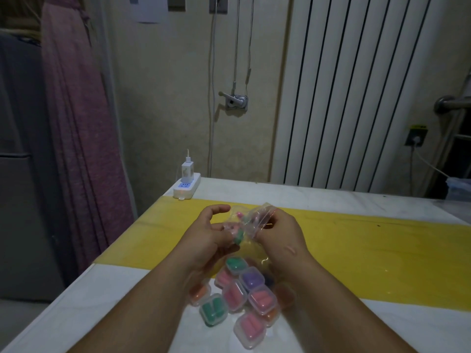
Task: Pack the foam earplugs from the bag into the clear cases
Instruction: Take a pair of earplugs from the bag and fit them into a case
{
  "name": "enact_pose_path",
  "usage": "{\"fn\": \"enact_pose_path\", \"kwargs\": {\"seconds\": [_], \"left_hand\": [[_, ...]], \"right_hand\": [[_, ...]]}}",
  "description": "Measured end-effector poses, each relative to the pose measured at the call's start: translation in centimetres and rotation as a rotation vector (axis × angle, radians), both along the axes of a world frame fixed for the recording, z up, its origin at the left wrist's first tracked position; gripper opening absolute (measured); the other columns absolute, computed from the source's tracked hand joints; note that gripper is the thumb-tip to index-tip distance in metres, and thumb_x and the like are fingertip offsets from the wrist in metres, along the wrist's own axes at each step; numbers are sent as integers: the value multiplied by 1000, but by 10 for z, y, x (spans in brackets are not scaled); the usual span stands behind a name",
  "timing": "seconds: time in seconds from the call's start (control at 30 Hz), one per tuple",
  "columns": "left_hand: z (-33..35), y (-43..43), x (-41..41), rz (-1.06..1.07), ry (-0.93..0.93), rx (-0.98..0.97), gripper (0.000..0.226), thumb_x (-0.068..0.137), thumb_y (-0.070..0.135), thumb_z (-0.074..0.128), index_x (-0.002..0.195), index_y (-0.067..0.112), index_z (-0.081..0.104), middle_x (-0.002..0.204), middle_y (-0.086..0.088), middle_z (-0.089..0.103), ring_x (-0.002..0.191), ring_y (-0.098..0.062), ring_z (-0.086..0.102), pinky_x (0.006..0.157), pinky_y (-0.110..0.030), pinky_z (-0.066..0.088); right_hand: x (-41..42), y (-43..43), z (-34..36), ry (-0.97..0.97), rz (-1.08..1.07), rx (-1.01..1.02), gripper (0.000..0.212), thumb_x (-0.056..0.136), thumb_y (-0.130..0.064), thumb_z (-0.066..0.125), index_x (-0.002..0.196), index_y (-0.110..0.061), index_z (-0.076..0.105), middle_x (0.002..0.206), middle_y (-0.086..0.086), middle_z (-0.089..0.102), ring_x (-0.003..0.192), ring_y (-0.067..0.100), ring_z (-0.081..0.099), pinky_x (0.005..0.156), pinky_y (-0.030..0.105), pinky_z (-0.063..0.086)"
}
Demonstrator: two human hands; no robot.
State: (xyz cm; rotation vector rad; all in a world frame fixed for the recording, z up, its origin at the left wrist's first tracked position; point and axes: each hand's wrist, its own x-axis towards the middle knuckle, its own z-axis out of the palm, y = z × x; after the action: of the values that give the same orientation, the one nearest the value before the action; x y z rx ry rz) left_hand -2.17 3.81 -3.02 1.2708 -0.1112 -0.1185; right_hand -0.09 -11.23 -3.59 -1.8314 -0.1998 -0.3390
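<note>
Head view: pinched clear plastic bag (255,214) between right hand (279,234) fingers, cupped green foam earplug (238,238) in curled left hand (207,236); needed gentle tipping.

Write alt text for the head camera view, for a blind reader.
Two hands hold a clear plastic bag of pink and green foam earplugs over a table, left hand at its lower end, right hand pinching its top. Nearer the camera lies a pile of clear cases filled with green, pink, purple and orange earplugs.
</note>
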Motion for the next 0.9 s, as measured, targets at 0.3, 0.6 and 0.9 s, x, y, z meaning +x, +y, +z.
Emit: {"fn": "enact_pose_path", "kwargs": {"seconds": [0.3,0.6,0.9], "left_hand": [[1,-3,2,111,5,-20,50,85,-16,52,120,20,53,87,-13,66,73,-23,64,66,-35,60],[-1,-1,2,134,-28,-43,63,75,-23,60,124,17,53,102,-27,67,80,-29,70,72,-37,60],[-3,-2,3,157,-42,39,59,79,-16,62,124,22,55,106,-26,66,88,-34,67,87,-47,57]], "right_hand": [[1,2,-1,-1,19,-36,21,72,2,66,75,-19,69,78,-4,71,73,14,64,72,38,54],[-5,5,2,83,158,-65,17,81,-23,75,97,-25,72,88,-8,71,72,7,62,62,27,49],[-10,4,5,46,116,-50,23,71,-19,84,69,-27,62,68,-8,66,66,10,59,63,32,51]]}}
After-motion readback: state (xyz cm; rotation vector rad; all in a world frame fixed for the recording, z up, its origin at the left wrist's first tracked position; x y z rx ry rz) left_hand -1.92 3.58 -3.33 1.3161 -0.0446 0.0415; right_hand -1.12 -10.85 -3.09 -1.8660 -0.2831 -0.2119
